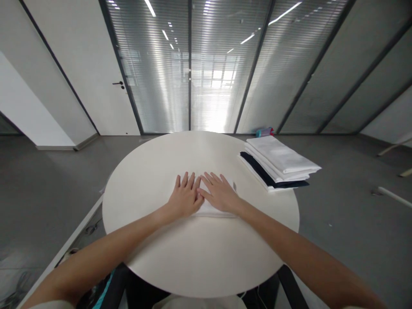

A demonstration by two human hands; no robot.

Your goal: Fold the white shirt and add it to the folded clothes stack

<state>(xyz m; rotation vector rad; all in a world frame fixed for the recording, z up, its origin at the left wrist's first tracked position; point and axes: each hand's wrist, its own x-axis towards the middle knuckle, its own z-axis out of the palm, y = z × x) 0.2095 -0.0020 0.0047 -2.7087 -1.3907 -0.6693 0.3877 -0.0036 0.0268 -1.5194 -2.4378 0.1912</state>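
A folded white cloth [214,210] lies flat near the middle of the round table, mostly covered by my hands. My left hand [184,198] rests palm down over its left side, fingers stretched out and slightly spread. Palm down on the cloth's upper part lies my right hand [220,192], also with fingers extended. The two hands meet at the thumbs. Neither one grips anything. To the right, a stack of folded white cloths [280,154] sits at the table's edge, with a dark navy folded cloth [257,169] low in the pile.
The round white table [144,171] stands in front of me. Behind it are a glass partition with blinds [212,64] and a white door [86,64]. A small colourful package [264,132] lies beyond the stack. Pale furniture legs [395,197] show at right.
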